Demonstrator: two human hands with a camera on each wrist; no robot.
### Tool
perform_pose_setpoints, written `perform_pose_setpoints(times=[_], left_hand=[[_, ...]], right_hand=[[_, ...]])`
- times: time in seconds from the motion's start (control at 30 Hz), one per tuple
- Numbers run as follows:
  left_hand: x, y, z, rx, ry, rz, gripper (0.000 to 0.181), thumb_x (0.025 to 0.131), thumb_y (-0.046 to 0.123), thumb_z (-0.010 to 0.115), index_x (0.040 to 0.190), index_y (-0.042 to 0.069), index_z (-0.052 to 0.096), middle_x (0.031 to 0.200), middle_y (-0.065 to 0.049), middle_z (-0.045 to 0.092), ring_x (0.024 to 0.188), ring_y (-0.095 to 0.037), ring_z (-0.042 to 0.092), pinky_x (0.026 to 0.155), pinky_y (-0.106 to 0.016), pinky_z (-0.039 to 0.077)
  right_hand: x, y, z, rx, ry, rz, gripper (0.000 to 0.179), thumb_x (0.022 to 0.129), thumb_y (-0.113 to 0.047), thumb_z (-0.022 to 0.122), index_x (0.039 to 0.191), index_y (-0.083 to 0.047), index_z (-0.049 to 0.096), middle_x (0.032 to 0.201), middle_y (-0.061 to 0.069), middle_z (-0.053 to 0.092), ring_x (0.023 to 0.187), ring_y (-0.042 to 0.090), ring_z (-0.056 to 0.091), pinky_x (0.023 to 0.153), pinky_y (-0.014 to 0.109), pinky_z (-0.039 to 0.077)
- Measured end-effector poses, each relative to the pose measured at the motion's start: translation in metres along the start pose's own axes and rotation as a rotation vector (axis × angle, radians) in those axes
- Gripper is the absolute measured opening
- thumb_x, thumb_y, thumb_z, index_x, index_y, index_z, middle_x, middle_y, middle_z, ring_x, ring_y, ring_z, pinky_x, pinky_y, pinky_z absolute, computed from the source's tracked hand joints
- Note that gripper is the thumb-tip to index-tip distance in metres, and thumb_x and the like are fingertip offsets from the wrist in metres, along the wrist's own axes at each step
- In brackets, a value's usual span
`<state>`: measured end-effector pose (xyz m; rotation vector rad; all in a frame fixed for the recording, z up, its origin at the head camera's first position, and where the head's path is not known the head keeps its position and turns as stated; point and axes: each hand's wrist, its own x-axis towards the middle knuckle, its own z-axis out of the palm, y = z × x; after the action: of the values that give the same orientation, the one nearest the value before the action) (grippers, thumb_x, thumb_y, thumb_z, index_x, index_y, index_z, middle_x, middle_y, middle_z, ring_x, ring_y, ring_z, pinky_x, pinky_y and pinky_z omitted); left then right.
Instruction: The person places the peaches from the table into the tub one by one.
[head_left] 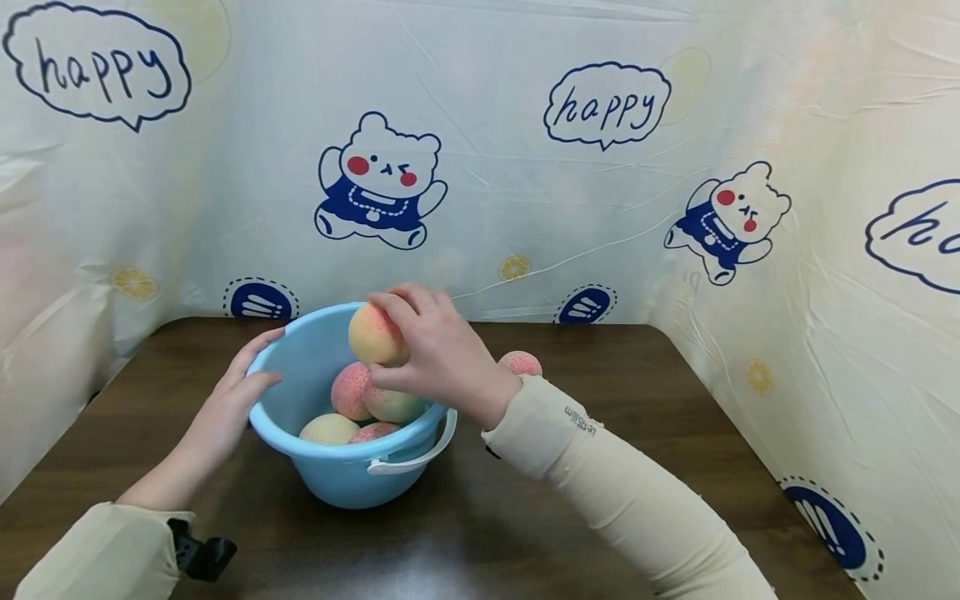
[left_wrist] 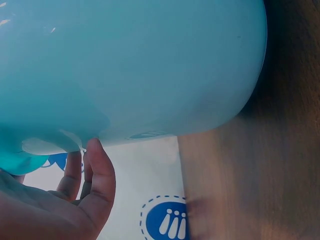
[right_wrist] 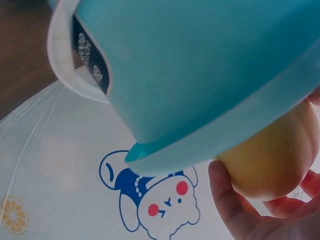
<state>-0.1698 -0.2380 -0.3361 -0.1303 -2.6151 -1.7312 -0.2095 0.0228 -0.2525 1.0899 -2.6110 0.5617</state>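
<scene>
A light blue bucket (head_left: 352,483) with a white handle (head_left: 416,458) stands on the table. Inside it lie several peaches, among them a pink one (head_left: 350,392) and a pale yellow one (head_left: 330,429). My right hand (head_left: 435,350) holds a yellow and pink peach (head_left: 371,335) over the bucket's opening, fingers and thumb curled round it; the right wrist view shows this peach (right_wrist: 272,157) beside the rim. On the bucket's left side my left hand (head_left: 232,400) grips the rim, thumb over the inside; the left wrist view shows its fingers (left_wrist: 102,175) against the outer wall.
Behind my right wrist another pink peach (head_left: 521,362) sits on the brown table (head_left: 600,467), partly hidden by the sleeve. A pale printed sheet (head_left: 495,192) with bears and "happy" bubbles hangs round the back and sides of the table.
</scene>
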Motion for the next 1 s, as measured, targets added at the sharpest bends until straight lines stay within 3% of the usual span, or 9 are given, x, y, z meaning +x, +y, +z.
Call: perform_pose_setpoints(times=[0.5,1.0], left_hand=[[0.000,0.000,-0.001,0.008,0.000,-0.004,0.059,0.106,0.029,0.025,0.160,0.014,0.004,0.163,-0.025,0.002,0.136,-0.053,0.021,0.097,-0.070,0.034],[0.002,-0.003,-0.001,0.014,-0.004,-0.005,0.060,0.107,0.032,0.025,0.160,0.015,0.003,0.163,-0.024,0.002,0.136,-0.052,0.021,0.098,-0.070,0.034]], right_hand=[[0.014,-0.016,0.016,0.035,-0.065,0.006,0.073,0.083,-0.041,0.075,0.147,-0.023,0.045,0.142,-0.001,0.046,0.119,0.017,0.044,0.086,0.025,0.050],[0.019,-0.020,0.028,0.002,-0.039,-0.002,0.072,0.084,-0.040,0.072,0.147,-0.024,0.042,0.144,-0.002,0.045,0.120,0.016,0.045,0.089,0.026,0.048]])
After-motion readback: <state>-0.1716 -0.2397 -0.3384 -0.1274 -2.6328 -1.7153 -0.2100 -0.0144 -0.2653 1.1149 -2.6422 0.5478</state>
